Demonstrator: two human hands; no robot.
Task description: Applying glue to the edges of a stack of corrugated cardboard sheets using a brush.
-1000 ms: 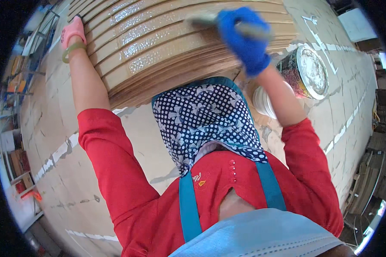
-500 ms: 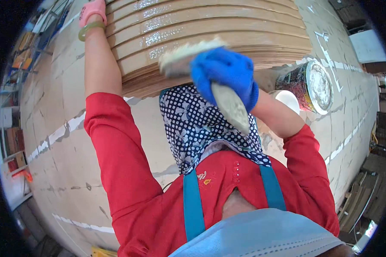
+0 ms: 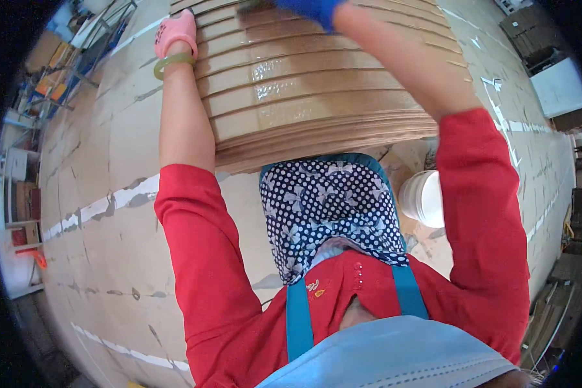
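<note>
A stack of brown sheets that look like cardboard (image 3: 330, 94) lies in front of me, fanned into overlapping strips with wet, glossy patches. At its left edge my left hand (image 3: 176, 33), in a pink glove, is closed against the sheets; its fingertips are partly hidden. My right hand (image 3: 312, 9), in a blue glove, reaches over the far part of the stack and is cut off by the top edge of the view. It grips a wide brush (image 3: 262, 11), which is blurred and only partly visible over the strips.
A white bucket (image 3: 421, 199) stands right of my dotted apron (image 3: 326, 200), partly behind my right sleeve. The floor (image 3: 103, 258) is worn, with white lines. Racks with goods (image 3: 22, 194) line the far left; a pale panel (image 3: 559, 94) stands at the far right.
My right hand has swung the brush from the stack's near edge to its far part. The view has shifted, bringing more of my left hand in. My right arm now covers the large stained bucket.
</note>
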